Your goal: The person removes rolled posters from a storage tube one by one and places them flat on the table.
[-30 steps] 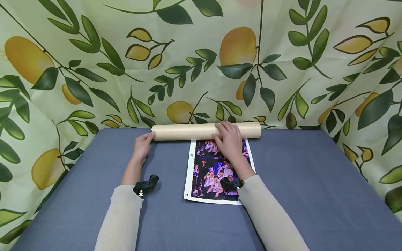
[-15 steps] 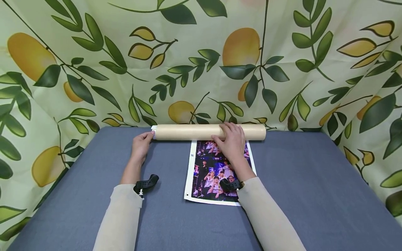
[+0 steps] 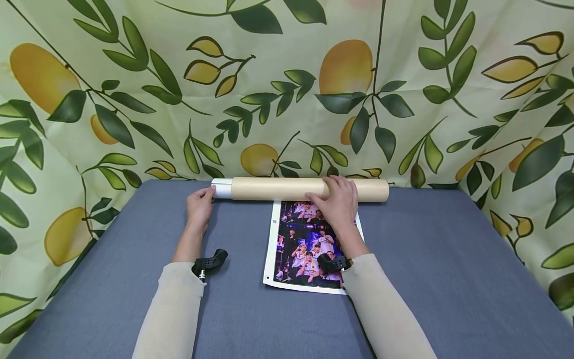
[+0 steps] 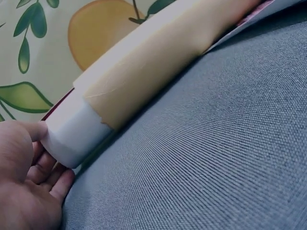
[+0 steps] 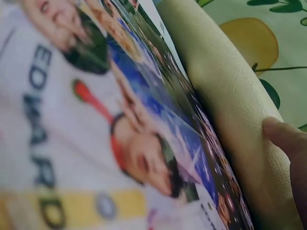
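Note:
A cream-coloured tube (image 3: 278, 189) lies across the back of the table. Out of its left end sticks a white rolled sheet (image 3: 221, 188), a paper-like roll with a thin dark red edge in the left wrist view. My left hand (image 3: 200, 207) pinches the end of this white roll (image 4: 79, 127) between thumb and fingers. My right hand (image 3: 338, 202) grips the tube right of its middle, with the thumb on the near side and fingers over the top. Below the tube lies a printed photo poster (image 3: 298, 249) with a white border, partly covered by the right hand and forearm.
A grey-blue cloth covers the table (image 3: 426, 279). Behind it hangs a curtain (image 3: 278, 124) printed with fruit and leaves, close against the tube. A black wrist mount (image 3: 211, 262) sits on each forearm.
The cream tube has slid right with my right hand, while my left hand has shifted slightly left. More of the white roll now shows at the tube's left end. The poster stays put.

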{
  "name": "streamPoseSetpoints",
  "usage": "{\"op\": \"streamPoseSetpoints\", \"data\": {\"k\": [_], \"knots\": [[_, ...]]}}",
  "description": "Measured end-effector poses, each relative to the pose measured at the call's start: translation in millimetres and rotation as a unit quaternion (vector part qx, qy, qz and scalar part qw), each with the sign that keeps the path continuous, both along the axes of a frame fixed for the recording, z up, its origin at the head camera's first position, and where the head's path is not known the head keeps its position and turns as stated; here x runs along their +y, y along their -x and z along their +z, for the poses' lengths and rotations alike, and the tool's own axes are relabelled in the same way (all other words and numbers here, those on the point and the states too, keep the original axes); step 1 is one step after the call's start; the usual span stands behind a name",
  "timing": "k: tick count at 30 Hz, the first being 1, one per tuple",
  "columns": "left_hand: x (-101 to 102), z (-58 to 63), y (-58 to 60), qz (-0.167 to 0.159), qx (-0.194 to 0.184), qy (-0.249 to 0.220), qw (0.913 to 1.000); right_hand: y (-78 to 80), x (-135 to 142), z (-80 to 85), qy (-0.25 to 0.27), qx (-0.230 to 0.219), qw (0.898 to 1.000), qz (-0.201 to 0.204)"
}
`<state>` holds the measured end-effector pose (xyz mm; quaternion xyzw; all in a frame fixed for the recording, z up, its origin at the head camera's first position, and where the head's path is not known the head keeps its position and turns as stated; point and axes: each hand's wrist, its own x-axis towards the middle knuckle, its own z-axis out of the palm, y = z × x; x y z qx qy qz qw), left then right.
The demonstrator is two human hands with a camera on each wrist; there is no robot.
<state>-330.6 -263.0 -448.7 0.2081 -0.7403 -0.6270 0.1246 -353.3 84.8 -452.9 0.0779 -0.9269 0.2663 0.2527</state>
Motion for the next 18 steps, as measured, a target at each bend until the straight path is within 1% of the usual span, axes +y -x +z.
{"op": "streamPoseSetpoints", "data": {"k": [5,8,12,18], "knots": [[-1.8,2.2,-0.6,0.014,0.003,-0.011,0.9998,0.2,4.8,-0.4,0.002,-0.01,1.0,-0.012],[-7.2,4.4,-2.6,0.025,-0.003,-0.003,0.9997,0.1,7.4,-0.3,0.004,-0.013,1.0,-0.013],[-20.9,8.0,-7.2,0.054,-0.017,-0.002,0.9984,0.5,11.0,-0.9,0.005,-0.009,1.0,-0.014],[-42.9,13.0,-15.0,0.1,-0.038,-0.036,0.9936,1.2,13.9,-2.8,0.021,0.009,1.0,-0.004]]}}
